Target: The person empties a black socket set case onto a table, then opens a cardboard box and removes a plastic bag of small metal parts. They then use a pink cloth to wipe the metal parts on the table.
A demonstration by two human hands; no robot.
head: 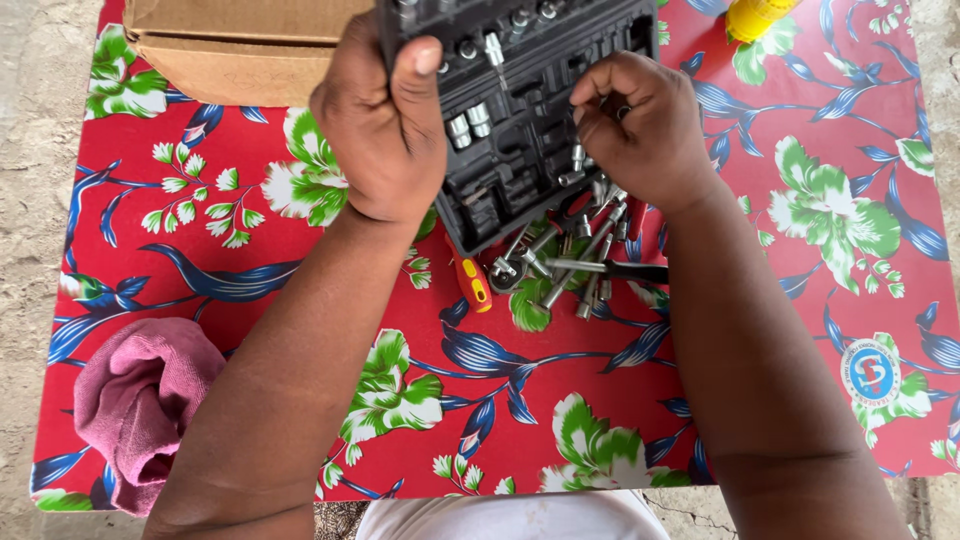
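A table (800, 330) under red floral cloth stands on grey concrete floor (30, 200) in daylight.

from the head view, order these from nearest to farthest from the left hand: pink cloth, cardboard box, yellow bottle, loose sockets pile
1. Cardboard box, just up-left of the left hand.
2. Loose sockets pile, down to its right.
3. Pink cloth, at the lower left table edge.
4. Yellow bottle, top right corner.

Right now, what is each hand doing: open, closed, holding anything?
Left hand: closed on the edge of the tool case.
Right hand: fingers curled at the case; contents cannot be told.
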